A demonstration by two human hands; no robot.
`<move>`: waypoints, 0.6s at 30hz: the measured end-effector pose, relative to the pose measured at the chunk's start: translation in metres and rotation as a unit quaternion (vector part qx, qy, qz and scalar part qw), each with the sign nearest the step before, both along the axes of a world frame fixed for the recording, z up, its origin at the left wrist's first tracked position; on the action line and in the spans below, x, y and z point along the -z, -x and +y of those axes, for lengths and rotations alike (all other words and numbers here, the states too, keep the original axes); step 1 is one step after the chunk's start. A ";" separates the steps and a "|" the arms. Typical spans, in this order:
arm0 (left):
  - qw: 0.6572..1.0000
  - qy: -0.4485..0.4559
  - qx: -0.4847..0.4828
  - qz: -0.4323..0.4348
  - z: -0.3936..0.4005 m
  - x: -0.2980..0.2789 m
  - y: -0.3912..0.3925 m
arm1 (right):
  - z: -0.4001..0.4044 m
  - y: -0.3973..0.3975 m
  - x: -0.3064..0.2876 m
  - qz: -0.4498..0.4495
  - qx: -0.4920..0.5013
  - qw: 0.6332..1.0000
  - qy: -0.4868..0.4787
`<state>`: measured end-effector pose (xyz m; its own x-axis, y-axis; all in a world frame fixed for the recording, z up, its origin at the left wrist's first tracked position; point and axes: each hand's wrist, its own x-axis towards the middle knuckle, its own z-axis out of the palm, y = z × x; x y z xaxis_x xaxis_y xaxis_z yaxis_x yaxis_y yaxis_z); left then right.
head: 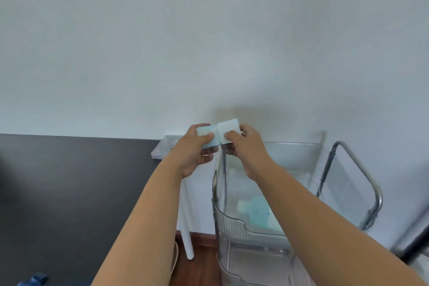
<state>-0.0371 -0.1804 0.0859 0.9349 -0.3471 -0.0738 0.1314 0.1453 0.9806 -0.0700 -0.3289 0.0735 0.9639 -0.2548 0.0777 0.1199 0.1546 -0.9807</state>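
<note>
From the head view, both bare forearms stretch forward and slightly inward, so the hands meet in front of the pale wall (209,30), above the far left corner of a clear trolley (229,223).

The left hand (195,153) is turned with its thumb on top. Its fingers curl underneath and grasp a teal block (204,129), pinching it between thumb and fingers. The right hand (246,151) mirrors this pose and grasps a white block (228,129) in the same way, thumb on the near face and fingers behind. The two blocks are held edge to edge and touch along one seam, both lifted clear of any surface.

Each block is a small, thick square with rounded corners and a matte, faintly speckled surface. No print or label can be read on either.

The trolley is see-through plastic with ribbed walls and curved rims. More pale blue pieces (260,211) lie blurred in its upper tray. To its right stands a chrome tube frame (362,181) with a ribbed clear panel. On the left is a dark grey matte worktop (69,181) on a white round leg (185,216). A small mottled slab (166,147) lies at the worktop's far right corner, and reddish wood floor (202,246) shows below.
</note>
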 end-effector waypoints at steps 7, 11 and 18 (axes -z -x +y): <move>1.000 0.003 0.020 -0.017 -0.070 0.010 0.007 | -0.063 0.019 0.003 0.022 0.037 0.999 0.013; 0.999 -0.014 0.025 -0.033 -0.099 0.015 0.012 | -0.093 0.026 0.010 0.028 0.030 0.998 -0.040; 0.997 -0.044 0.062 -0.032 -0.137 0.027 0.015 | -0.127 0.030 0.026 0.043 0.019 0.997 -0.055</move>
<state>-0.0526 -0.3174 0.0591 0.8892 -0.4547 -0.0506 0.0794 0.0445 0.9958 -0.1000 -0.4560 0.0475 0.9553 -0.2936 -0.0356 0.0437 0.2593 -0.9648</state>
